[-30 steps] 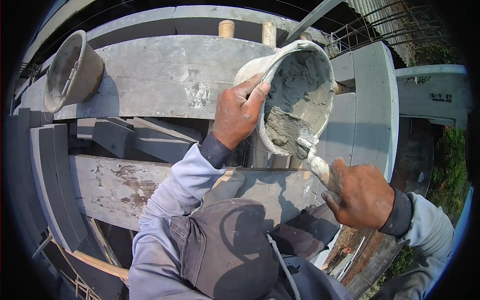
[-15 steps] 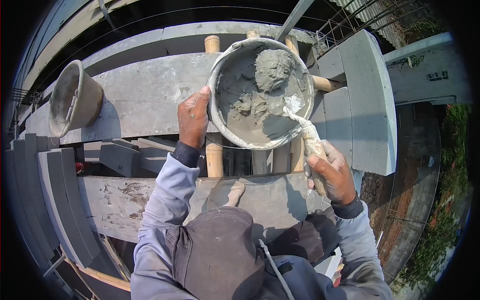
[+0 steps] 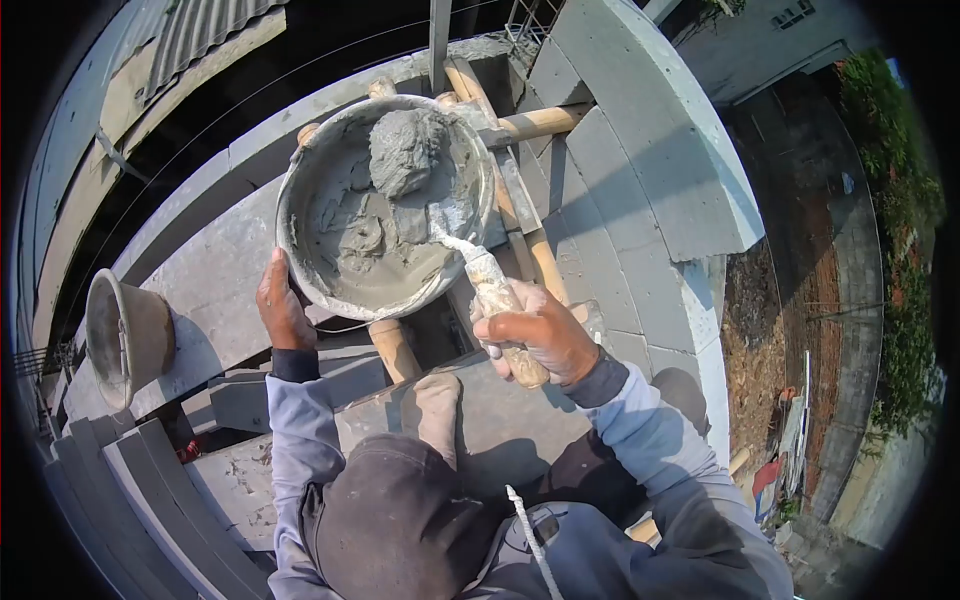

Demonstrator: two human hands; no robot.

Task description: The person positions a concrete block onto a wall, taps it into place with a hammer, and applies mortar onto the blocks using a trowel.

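Observation:
My left hand (image 3: 285,310) holds the near left side of a mortar bucket (image 3: 368,310), its thumb up against the outer wall. Wet grey mortar (image 3: 375,280) fills the lower part, with a rough mound (image 3: 405,152) heaped at the far side. In my right hand (image 3: 548,332) is the worn handle of a trowel (image 3: 488,275), fingers wrapped round it. Its pale, mortar-caked neck slants over the near right rim. Part of the blade shows, resting in or on the mortar; the rest is hidden.
A second bucket (image 3: 150,335) lies tilted on the grey plank (image 3: 225,265) at left. Bamboo poles (image 3: 395,350) cross beneath the mortar bucket. Light grey blocks (image 3: 635,150) form a wall at right, with a drop beyond. A foot (image 3: 437,415) stands on the near plank.
The view has turned, so the bucket and both hands appear farther left. My left hand sits lower on the bucket's side. The trowel's blade stays at the mortar.

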